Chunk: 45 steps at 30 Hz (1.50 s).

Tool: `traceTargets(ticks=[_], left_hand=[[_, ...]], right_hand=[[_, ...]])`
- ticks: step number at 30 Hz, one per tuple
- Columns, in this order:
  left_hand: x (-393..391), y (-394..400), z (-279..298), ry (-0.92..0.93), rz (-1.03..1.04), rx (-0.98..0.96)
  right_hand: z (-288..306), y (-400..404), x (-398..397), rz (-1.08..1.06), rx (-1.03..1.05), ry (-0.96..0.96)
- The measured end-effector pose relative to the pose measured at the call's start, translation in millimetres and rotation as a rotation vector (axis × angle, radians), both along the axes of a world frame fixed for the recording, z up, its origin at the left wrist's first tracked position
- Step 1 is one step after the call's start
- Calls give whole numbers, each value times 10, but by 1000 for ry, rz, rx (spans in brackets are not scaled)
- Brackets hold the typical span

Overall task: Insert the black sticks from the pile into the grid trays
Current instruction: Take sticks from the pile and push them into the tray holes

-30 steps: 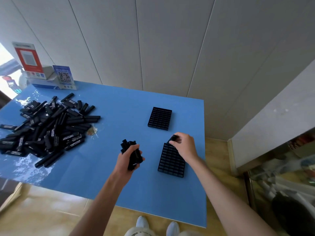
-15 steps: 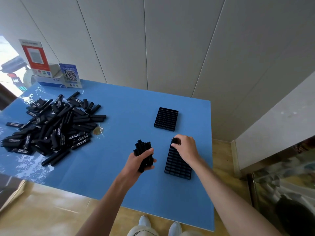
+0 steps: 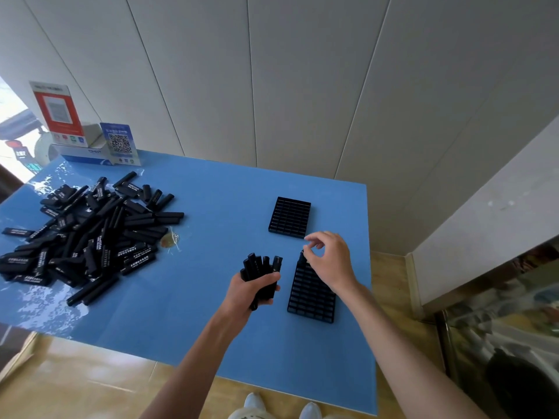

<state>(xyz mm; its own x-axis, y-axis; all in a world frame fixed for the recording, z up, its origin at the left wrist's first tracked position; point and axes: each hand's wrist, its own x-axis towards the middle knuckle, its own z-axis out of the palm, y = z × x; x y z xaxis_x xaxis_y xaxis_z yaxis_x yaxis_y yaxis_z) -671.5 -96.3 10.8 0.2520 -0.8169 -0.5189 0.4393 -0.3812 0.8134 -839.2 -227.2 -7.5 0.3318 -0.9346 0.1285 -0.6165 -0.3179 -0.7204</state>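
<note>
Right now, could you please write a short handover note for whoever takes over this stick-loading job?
Left hand: grips a bundle of black sticks, held upright above the blue table.
Right hand: empty, fingers loosely curled, over the far end of the near grid tray.
Done: one stick stands in the near tray's far corner.
Left: the rest of the near tray, the whole far grid tray, which looks empty, and the large pile on the table's left side.
Next, probably: take a stick from the bundle with the right hand.
</note>
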Motion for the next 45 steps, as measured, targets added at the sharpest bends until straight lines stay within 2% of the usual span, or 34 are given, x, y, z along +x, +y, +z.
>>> traceTargets(ticks=[4, 7, 11, 14, 17, 20, 23, 26, 35, 45], left_hand=[[-67, -54, -39, -60, 36, 12], [-117, -104, -67, -102, 37, 21], [-180, -139, -100, -178, -65, 3], [-252, -149, -101, -198, -121, -8], [-281, -159, -112, -153, -84, 11], [-227, -161, -120, -61, -12, 35], [-145, -135, -117, -13, -16, 39], [-64, -96, -137, 3, -33, 28], [54, -49, -143, 131, -17, 24], [98, -26, -78, 8, -33, 3]], right_hand=[[174, 131, -25, 42, 43, -91], [264, 224, -47, 90, 290, -204], [219, 288, -92, 193, 492, -253], [170, 287, -158, 204, 543, -251], [164, 242, -232, 127, 581, -325], [144, 95, -320, -9, 498, -330], [106, -44, -370, -51, 310, -139], [96, -108, -345, -40, 229, -53], [-66, -97, -229, 14, 163, 75], [-167, -34, -165, 37, 137, 126]])
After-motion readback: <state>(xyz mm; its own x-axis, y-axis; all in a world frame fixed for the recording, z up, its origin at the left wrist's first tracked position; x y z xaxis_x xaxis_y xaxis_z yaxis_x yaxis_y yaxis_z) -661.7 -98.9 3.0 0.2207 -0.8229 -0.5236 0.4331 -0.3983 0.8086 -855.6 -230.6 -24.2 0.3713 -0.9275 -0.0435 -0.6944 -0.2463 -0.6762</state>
